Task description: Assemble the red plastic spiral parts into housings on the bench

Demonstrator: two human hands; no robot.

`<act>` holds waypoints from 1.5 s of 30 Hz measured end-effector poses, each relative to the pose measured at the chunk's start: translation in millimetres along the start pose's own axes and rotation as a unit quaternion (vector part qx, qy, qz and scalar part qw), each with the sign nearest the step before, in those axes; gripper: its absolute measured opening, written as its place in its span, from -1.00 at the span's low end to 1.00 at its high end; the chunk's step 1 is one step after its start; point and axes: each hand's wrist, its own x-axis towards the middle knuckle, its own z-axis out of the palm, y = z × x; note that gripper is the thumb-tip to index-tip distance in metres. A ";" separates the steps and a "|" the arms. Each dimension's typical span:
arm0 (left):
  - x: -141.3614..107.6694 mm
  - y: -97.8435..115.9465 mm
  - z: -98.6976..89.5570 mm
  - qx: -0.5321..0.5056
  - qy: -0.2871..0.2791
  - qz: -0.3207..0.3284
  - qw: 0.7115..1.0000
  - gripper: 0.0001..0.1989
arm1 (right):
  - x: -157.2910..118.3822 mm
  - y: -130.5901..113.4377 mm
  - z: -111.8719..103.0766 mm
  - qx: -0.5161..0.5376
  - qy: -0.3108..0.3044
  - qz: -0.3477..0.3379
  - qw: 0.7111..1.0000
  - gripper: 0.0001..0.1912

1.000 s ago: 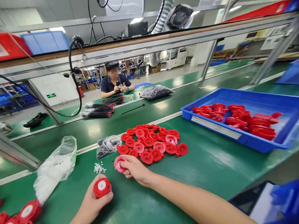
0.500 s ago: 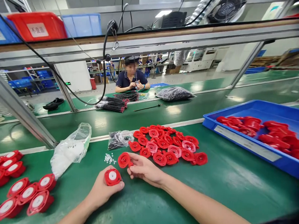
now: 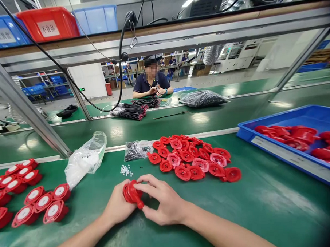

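In front of me my left hand [image 3: 117,206] is closed around a red round housing [image 3: 126,191], mostly hidden by the fingers and by the part against it. My right hand [image 3: 168,203] grips a red cover with a short spout [image 3: 136,195] by its edge and spout, fingers curved. The two red parts meet between my hands, just above the green bench; whether they are fully seated I cannot tell. Beyond the hands lies a small scatter of white pieces [image 3: 126,170]. A group of similar red covers [image 3: 186,155] rests to the right of it.
Red housings with white discs [image 3: 43,201] stand at the left. Behind are a clear bag of white pieces [image 3: 84,158] and a small bag of black parts [image 3: 138,150]. A blue tray [image 3: 289,152] of red parts is at right. A co-worker [image 3: 152,79] sits across the bench.
My right hand has brought the red cover left and down onto the housing in my left hand. The housing's white face no longer shows. The view has shifted slightly.
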 end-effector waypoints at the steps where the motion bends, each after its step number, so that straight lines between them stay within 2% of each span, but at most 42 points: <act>1: 0.0 -0.8 0.2 0.003 0.002 0.003 1.000 -0.78 | 0.1 -0.9 1.7 -0.007 -0.004 -0.003 1.000 -0.38; 7: -0.9 -5.6 1.5 0.013 -0.009 0.010 1.000 -0.77 | 1.3 -1.3 7.3 -0.013 -0.027 0.011 0.999 -0.38; 13: -0.2 -4.1 1.1 0.002 -0.017 0.011 1.000 -0.77 | 2.0 -5.6 2.4 -0.014 -0.065 0.025 0.997 -0.37; 17: -0.6 -2.2 -0.3 -0.005 -0.029 0.019 0.999 -0.83 | -1.0 1.1 3.4 -0.003 -0.100 0.001 0.995 -0.27; 19: -1.2 -2.0 -0.1 -0.005 -0.030 0.021 0.999 -0.81 | -2.0 7.6 9.1 -0.007 -0.085 -0.034 0.996 -0.26; 22: -2.6 -3.4 3.3 0.010 -0.006 0.013 1.000 -0.79 | -1.5 12.6 21.5 -0.037 -0.007 -0.092 0.995 -0.36; 25: -4.8 -5.9 8.9 0.041 0.038 0.001 0.998 -0.79 | 0.2 6.4 31.5 -0.060 0.065 -0.096 0.991 -0.42; 30: -4.4 -6.9 10.3 0.062 0.064 0.004 0.996 -0.78 | 2.4 -7.7 34.8 -0.058 0.084 -0.061 0.993 -0.47; 33: -1.3 -6.9 4.6 0.056 0.047 0.029 0.997 -0.83 | 7.9 -4.3 31.1 -0.025 0.061 -0.031 0.997 -0.50; 35: 0.4 -8.9 0.9 0.050 0.028 0.052 0.997 -0.75 | 13.2 3.6 24.7 0.044 0.053 0.018 0.997 -0.49; 37: 1.7 -12.9 -1.7 0.040 0.021 0.057 0.997 -0.46 | 17.8 12.7 14.2 0.131 0.080 0.104 0.983 -0.45; 39: 3.0 -17.9 -3.2 0.027 0.027 0.049 0.998 -0.25 | 19.9 19.2 2.3 0.179 0.148 0.183 0.955 -0.43; 41: 4.8 -22.6 -4.3 0.016 0.033 0.047 0.998 -0.20 | 20.7 21.0 -6.7 0.176 0.174 0.210 0.946 -0.44; 43: 7.5 -26.6 -5.2 0.010 0.039 0.055 0.998 -0.21 | 23.8 20.8 -12.0 0.193 0.151 0.215 0.945 -0.46; 44: 9.4 -28.6 -5.5 0.006 0.045 0.057 0.997 -0.22 | 27.4 22.1 -15.1 0.234 0.152 0.227 0.933 -0.45; 45: 11.8 -30.7 -5.8 0.001 0.053 0.057 0.997 -0.21 | 32.5 25.5 -20.3 0.288 0.179 0.243 0.909 -0.44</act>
